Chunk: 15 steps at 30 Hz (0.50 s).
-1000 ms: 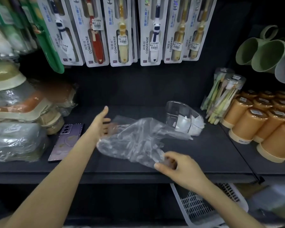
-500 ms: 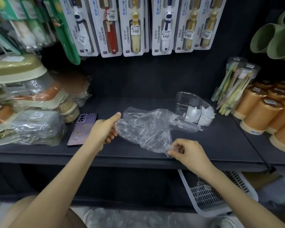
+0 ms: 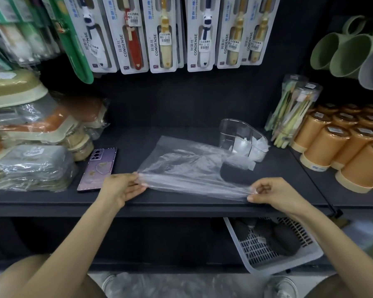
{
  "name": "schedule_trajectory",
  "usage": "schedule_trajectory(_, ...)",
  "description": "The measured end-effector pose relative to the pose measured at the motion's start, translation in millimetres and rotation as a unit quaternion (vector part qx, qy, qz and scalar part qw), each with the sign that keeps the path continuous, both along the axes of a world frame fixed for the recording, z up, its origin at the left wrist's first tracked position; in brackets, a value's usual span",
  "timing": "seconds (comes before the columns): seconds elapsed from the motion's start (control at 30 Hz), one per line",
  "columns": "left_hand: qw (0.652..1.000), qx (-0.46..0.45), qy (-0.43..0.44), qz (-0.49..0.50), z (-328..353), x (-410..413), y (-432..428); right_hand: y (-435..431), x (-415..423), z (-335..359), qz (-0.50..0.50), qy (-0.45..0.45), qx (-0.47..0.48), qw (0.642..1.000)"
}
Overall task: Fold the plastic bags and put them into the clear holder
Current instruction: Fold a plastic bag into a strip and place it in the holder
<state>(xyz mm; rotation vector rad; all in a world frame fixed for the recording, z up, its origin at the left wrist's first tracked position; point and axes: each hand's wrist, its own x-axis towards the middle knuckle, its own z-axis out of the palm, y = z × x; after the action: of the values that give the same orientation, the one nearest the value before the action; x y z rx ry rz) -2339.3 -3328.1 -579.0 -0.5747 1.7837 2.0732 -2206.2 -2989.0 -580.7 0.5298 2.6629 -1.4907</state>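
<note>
Flattening stage, no fold made yet: left hand (image 3: 121, 188) and right hand (image 3: 274, 194) are each pinching a near corner of the clear plastic bag (image 3: 185, 166), which is lying stretched on the black shelf (image 3: 159, 204) just before the clear holder (image 3: 235, 134). The next move is likely calling for folding the near edge over evenly.

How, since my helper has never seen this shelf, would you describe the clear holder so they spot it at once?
Start at the dark shelf under the hanging toothbrush packs. Near its back right, behind the spread plastic bag, sits the clear holder. Unlike the tall clear tubes of green and yellow sticks on its right, it is low and holds white folded pieces.
</note>
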Motion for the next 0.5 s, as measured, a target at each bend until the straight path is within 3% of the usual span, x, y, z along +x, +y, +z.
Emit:
schedule_trajectory(0.1, 1.0, -0.004, 0.0, -0.006, -7, 6, 2, 4, 2, 10, 0.03, -0.026, -0.031, 0.999)
schedule_trajectory(0.2, 1.0, -0.006, 0.0, -0.018, -8, 9, 3, -1, 1, 10, -0.01, -0.004, -0.053, 0.999)
schedule_trajectory(0.37, 0.998, -0.047, 0.03, -0.03, -5, 15, 4, -12, -3, -5, -0.001, -0.012, 0.08, 0.997)
schedule_trajectory(0.5, 0.995, -0.067, 0.047, -0.058, -3, 21, 3, -24, -22, 7, -0.036, 0.118, 0.193, 0.973)
